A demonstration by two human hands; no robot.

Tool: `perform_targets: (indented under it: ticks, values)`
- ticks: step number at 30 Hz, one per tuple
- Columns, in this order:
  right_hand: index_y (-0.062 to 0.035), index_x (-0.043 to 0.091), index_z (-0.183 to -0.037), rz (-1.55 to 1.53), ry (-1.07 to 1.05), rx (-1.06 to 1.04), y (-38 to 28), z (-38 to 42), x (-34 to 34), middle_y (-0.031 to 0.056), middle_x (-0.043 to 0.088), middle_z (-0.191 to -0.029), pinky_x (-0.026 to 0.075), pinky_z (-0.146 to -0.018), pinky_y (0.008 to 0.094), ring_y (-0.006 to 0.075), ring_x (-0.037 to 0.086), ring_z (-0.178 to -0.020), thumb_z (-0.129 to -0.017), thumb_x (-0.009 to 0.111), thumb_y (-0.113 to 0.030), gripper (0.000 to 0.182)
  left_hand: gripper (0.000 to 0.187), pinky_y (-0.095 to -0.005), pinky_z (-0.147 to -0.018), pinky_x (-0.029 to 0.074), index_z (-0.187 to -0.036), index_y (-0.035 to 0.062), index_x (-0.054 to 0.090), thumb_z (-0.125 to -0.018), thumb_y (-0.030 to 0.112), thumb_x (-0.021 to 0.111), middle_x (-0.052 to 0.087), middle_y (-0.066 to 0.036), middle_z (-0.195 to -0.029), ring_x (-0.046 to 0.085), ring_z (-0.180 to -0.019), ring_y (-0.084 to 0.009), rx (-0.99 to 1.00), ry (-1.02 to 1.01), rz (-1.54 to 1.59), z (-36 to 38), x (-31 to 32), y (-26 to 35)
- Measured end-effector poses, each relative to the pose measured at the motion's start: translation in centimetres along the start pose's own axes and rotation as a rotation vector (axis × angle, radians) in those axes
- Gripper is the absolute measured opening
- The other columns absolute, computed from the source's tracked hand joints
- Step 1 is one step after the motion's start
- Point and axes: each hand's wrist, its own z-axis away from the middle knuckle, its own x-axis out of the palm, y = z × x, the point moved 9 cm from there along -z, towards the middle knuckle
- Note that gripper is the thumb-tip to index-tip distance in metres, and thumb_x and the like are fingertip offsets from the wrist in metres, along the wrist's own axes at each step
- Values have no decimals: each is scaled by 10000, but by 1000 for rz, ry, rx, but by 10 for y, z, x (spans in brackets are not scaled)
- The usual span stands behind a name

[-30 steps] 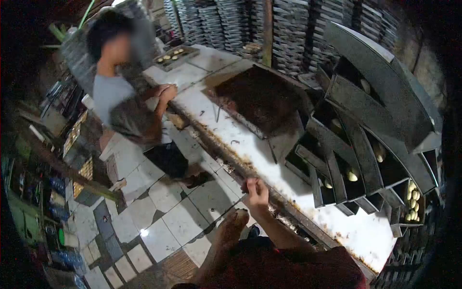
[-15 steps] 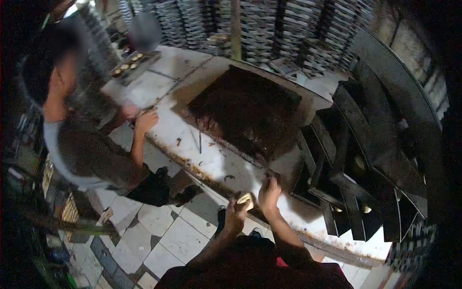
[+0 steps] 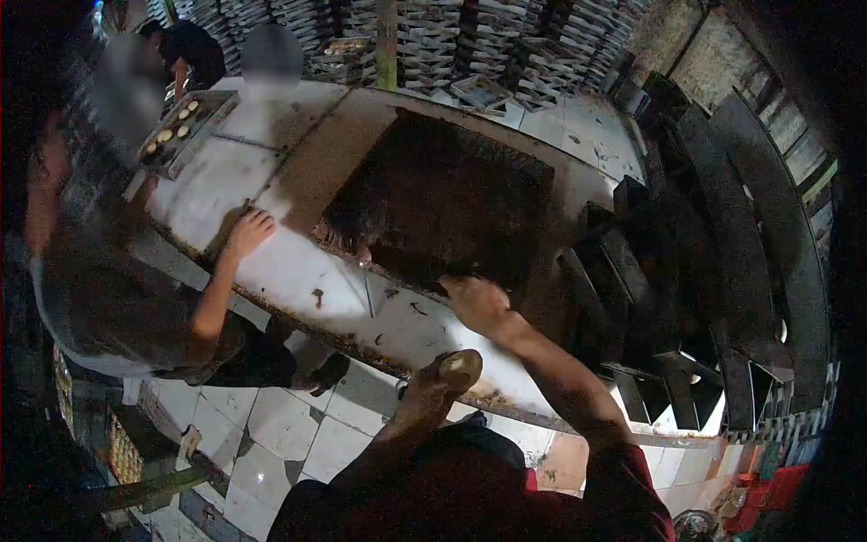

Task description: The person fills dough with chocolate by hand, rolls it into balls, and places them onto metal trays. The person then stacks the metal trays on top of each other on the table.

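My left hand [image 3: 423, 397] is closed around a round, tan piece of dough [image 3: 461, 369], held in front of the table's near edge. My right hand [image 3: 479, 305] reaches over the table with bent fingers at the near edge of a wide, dark brown slab [image 3: 442, 199]. Its fingertips meet the dark mass, so whatever they pinch is hidden. Left of this hand, a thin metal tool [image 3: 369, 294] lies on the white tabletop [image 3: 298, 262] among small dark crumbs.
A co-worker's hand [image 3: 251, 233] rests on the table at left; another person [image 3: 194, 54] is behind. A tray [image 3: 217, 113] holds several pale rounds at far left. Dark metal trays [image 3: 632, 280] are stacked at right. White tiles [image 3: 339, 452] cover the floor.
My right hand has moved left and forward to the slab's edge. The dough in my left hand now shows a rounder, smoother face. The view has shifted, and the co-worker appears further left.
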Motion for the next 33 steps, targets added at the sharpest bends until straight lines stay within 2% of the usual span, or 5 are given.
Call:
perform_targets:
  ticks: [7,14,24,28,33]
  values:
    - [-86,567,-1110,-973,233,245,28,87,-68,206,601,-876,498,-642,385,320,623,-811,-788,541,2,335,344,-427,-968,415,-1180,-53,432,-904,152,444,530,-153,-1150,502,-1102,-247,3,106,858,-15,-12,-4]
    - [-156,533,-1223,-767,642,-4,19,169,-12,150,536,-865,473,-621,360,289,543,-718,-657,547,85,615,297,-423,-995,365,-1121,-49,481,-934,144,353,536,-145,-1149,503,-1078,-259,221,80,983,21,43,44]
    - [-59,407,-1304,527,40,-37,16,165,63,203,408,-1291,268,-1025,328,343,343,-1224,-816,458,7,495,510,-487,-1025,314,-1300,40,352,-798,29,440,472,-198,-1222,456,-1150,-318,639,123,787,120,93,41]
    - [35,586,-997,-982,634,80,32,231,-60,179,593,-907,423,-761,353,279,552,-866,-836,541,-54,189,515,-422,-966,386,-1331,102,325,-835,83,461,501,-151,-1181,508,-1075,-283,595,-53,866,134,135,7]
    - [38,609,-996,-1744,-315,-110,-27,269,-67,46,621,-920,429,-715,270,108,526,-775,-899,517,-323,385,506,-388,-899,447,-1298,98,343,-814,63,484,528,-125,-1119,539,-1022,-275,434,-239,722,155,182,-47]
